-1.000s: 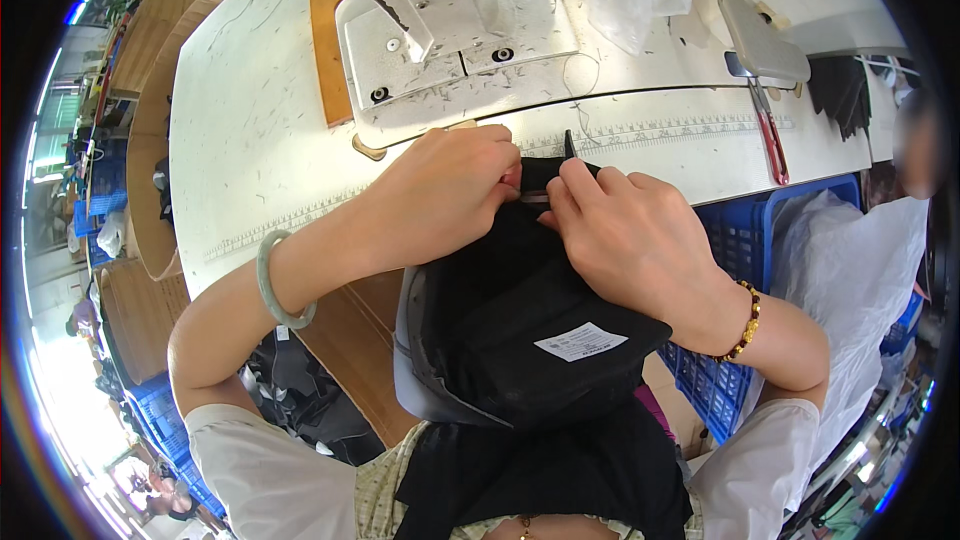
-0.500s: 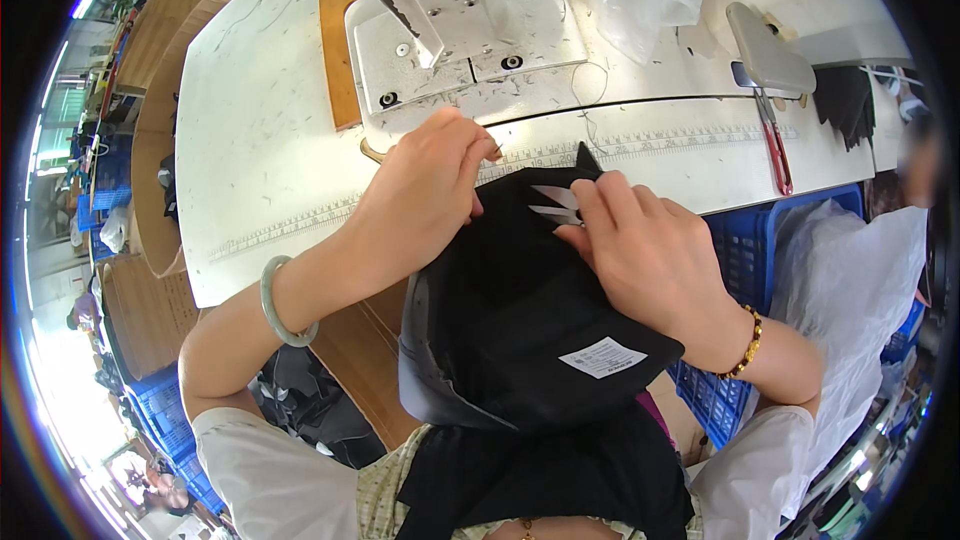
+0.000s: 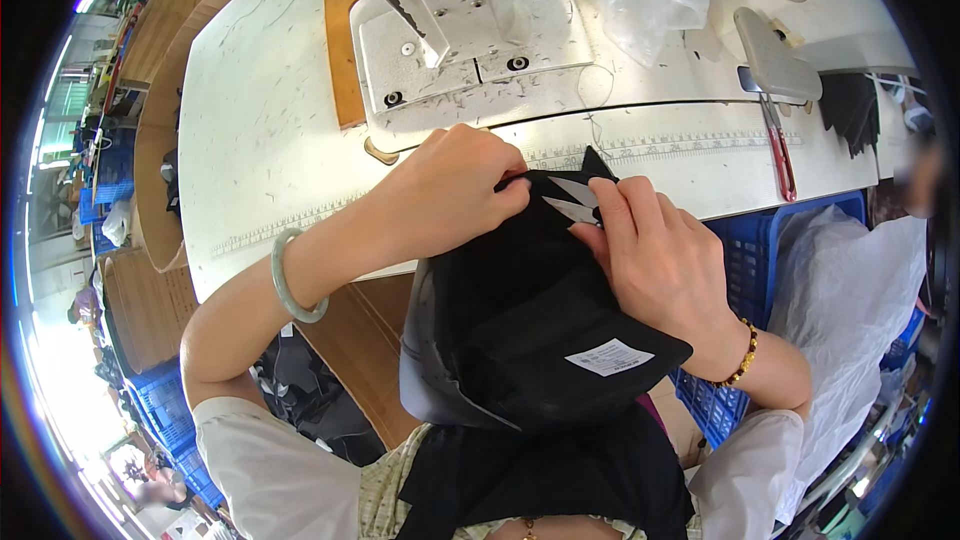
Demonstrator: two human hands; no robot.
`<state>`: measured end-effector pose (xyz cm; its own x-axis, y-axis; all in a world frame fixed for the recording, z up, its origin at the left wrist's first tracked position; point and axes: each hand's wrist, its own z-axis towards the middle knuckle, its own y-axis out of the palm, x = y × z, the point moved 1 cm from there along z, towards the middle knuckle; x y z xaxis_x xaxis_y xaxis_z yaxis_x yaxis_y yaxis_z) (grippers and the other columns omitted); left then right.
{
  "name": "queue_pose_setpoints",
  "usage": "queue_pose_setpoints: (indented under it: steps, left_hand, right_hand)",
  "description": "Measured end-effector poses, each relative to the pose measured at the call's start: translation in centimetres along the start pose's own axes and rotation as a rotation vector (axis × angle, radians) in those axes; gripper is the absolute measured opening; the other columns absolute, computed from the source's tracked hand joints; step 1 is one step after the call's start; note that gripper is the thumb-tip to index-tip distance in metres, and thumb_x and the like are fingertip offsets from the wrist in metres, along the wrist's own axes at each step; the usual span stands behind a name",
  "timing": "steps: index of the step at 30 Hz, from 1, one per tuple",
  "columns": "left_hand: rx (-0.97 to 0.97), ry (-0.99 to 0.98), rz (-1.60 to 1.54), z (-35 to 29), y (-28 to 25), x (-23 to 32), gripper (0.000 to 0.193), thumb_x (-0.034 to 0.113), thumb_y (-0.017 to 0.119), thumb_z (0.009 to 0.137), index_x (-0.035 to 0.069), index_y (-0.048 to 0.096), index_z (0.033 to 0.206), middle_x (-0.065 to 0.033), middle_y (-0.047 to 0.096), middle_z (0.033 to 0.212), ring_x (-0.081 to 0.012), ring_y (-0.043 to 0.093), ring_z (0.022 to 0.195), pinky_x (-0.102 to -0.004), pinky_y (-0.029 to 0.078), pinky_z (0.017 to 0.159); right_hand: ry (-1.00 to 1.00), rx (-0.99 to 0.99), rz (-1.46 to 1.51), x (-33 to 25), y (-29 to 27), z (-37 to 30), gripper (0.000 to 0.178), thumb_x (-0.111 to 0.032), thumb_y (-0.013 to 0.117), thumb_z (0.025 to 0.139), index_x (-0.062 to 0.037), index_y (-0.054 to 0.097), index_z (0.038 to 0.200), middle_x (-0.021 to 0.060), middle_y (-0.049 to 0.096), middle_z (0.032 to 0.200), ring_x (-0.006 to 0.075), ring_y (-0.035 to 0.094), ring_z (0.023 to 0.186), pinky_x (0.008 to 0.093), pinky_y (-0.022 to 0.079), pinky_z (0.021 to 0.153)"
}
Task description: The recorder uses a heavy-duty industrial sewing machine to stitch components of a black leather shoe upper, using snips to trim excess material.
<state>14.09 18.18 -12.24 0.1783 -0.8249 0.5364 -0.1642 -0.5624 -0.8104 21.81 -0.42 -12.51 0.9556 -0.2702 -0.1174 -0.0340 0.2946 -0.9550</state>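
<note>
A sewn black cloth piece (image 3: 520, 280) with a white label (image 3: 610, 357) and a grey side lies over my lap, its far edge up at the table. My left hand (image 3: 460, 185) is closed, thumb and fingers pinching that far edge. In my right hand (image 3: 655, 250) is a pair of small thread snips (image 3: 572, 202), blades apart and pointing left over the black cloth near its top corner. The handles are hidden inside my fingers. A pointed black tip of cloth (image 3: 597, 162) sticks up beyond the blades.
A sewing machine (image 3: 450, 20) stands on the white table (image 3: 250, 90), which has a printed ruler strip and thread scraps. Red-handled scissors (image 3: 780, 155) lie at right, near a clear plastic bag (image 3: 655, 0). Blue crates (image 3: 745, 250) and cardboard (image 3: 350, 370) flank my lap.
My left hand has moved right and down onto the cloth's far edge and now pinches it. The right hand with the snips has shifted slightly right.
</note>
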Motion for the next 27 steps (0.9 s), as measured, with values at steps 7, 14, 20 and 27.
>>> queue_pose_setpoints:
  steps: [7,14,20,27]
  left_hand:
    - [0.093,-0.229,-0.607,-0.9,0.4,0.0,0.022,0.011,0.053,0.086,-0.003,0.061,0.100,-0.0096,0.060,0.069,-0.0130,0.062,0.056,-0.0226,0.048,0.048]
    - [0.042,-0.434,-0.641,0.0,0.6,-0.4,0.024,0.012,0.049,0.089,-0.004,0.054,0.106,-0.0091,0.060,0.077,-0.0130,0.059,0.049,-0.0215,0.045,0.043]
    - [0.090,-0.177,-0.550,-0.1,0.7,-0.8,0.024,0.016,0.059,0.082,-0.001,0.059,0.099,-0.0101,0.061,0.079,-0.0124,0.056,0.052,-0.0245,0.044,0.048]
    - [-0.081,0.046,-0.215,0.4,1.2,-1.6,0.035,0.026,0.070,0.071,0.001,0.060,0.093,-0.0129,0.059,0.079,-0.0249,0.053,0.068,-0.0324,0.043,0.064]
  right_hand:
    - [0.037,-0.013,0.015,-0.1,0.0,-0.2,0.027,-0.026,0.061,0.080,-0.0031,0.051,0.090,0.0042,0.040,0.071,0.0136,0.048,0.055,0.0255,0.042,0.046]
    - [0.060,0.019,0.044,0.2,0.3,-0.7,0.031,-0.025,0.062,0.080,-0.0013,0.053,0.098,0.0050,0.043,0.075,0.0150,0.050,0.058,0.0262,0.043,0.048]
    - [0.076,0.012,0.068,0.1,0.0,-0.7,0.033,-0.025,0.062,0.080,-0.0014,0.054,0.102,0.0053,0.048,0.081,0.0157,0.054,0.063,0.0261,0.045,0.050]
    - [0.357,0.266,0.214,3.5,0.2,-0.9,0.032,-0.021,0.063,0.081,-0.0057,0.055,0.108,0.0078,0.053,0.092,0.0234,0.059,0.070,0.0306,0.048,0.055]
